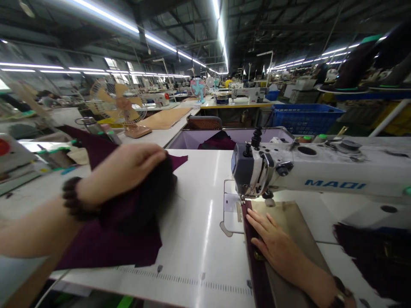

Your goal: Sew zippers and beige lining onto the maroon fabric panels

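Note:
My left hand (pixel 135 164), with a dark bead bracelet at the wrist, is closed on a black cloth piece (pixel 150 201), smeared by motion. Beneath and around it lie maroon cloth pieces (pixel 125 248) at the left of the white sewing table (pixel 192 256). My right hand (pixel 276 244) rests flat, fingers stretched out, on a beige cloth (pixel 298 218) and its maroon strip (pixel 257 273). The strip's far end reaches the presser foot (pixel 243 201) of the white sewing machine (pixel 308 167). A small brass-coloured item (pixel 257 256) shows beside my right thumb.
An orange fan (pixel 126 107) stands behind on the left, near thread cones (pixel 105 132). A lilac-lined bin (pixel 186 139) with maroon cloth in it adjoins the table's far edge. Beyond the machine is a blue crate (pixel 305 119). More dark cloth (pixel 369 256) lies at the right.

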### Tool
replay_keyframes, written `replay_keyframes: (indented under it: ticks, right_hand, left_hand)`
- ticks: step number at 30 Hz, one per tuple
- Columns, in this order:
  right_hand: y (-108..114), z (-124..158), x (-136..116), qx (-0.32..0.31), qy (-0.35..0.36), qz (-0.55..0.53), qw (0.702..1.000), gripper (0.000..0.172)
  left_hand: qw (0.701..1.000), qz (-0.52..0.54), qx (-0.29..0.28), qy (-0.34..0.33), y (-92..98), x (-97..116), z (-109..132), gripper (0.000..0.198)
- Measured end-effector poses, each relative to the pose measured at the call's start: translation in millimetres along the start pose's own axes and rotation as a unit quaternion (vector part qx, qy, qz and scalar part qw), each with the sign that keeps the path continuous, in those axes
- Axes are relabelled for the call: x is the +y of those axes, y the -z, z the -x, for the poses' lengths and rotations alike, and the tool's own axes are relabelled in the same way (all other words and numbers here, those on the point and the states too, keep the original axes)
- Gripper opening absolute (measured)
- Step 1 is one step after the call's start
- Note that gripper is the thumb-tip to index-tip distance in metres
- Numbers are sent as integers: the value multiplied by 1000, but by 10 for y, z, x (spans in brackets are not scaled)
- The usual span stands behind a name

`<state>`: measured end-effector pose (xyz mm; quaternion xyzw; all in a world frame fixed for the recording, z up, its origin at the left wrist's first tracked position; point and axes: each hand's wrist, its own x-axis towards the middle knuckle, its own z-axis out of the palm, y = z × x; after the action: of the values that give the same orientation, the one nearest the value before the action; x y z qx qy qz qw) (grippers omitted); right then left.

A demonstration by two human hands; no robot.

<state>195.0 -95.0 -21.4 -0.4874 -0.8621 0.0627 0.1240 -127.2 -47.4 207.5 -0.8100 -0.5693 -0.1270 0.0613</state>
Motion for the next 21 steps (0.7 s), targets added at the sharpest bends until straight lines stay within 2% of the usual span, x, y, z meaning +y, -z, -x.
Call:
replay_keyframes:
  ticks: [2, 4, 6, 8, 10, 12, 14, 16, 18, 21]
  right_hand:
    - [18, -5, -15, -10, -6, 3, 1000, 47]
    - [35, -11, -25, -20, -10, 8, 1000, 48]
    - [51, -15, -31, -27, -8, 10, 1000, 48]
    - [64, -16, -34, -30, -4, 10, 999, 48]
    - [73, -16, -37, -28, -3, 8, 1000, 48]
    - [79, -16, -42, -28, -6, 4, 1000, 47]
    - [84, -18, -48, -30, -9, -2, 1000, 48]
    - [89, -18, -53, -28, -12, -12, 999, 49]
    - [93, -17, -55, -23, -13, -23, 999, 49]
    - [94, -16, -52, -18, -8, -34, 999, 49]
  left_hand:
    - [981, 42, -121, -144, -302, 349, 16, 21]
    - [952, 51, -205, -220, -624, 686, 64, 23]
    - [938, 47, -238, -247, -894, 920, 117, 23]
    - [930, 76, -255, -255, -1082, 1015, 151, 24]
    - [919, 132, -265, -261, -1207, 995, 159, 32]
    - [925, 155, -260, -231, -1313, 920, 153, 40]
    - [948, 125, -238, -168, -1431, 841, 147, 39]
    - [967, 82, -213, -113, -1562, 776, 142, 27]
    - [976, 57, -193, -87, -1676, 718, 123, 15]
    - [980, 36, -173, -88, -1761, 631, 15, 27]
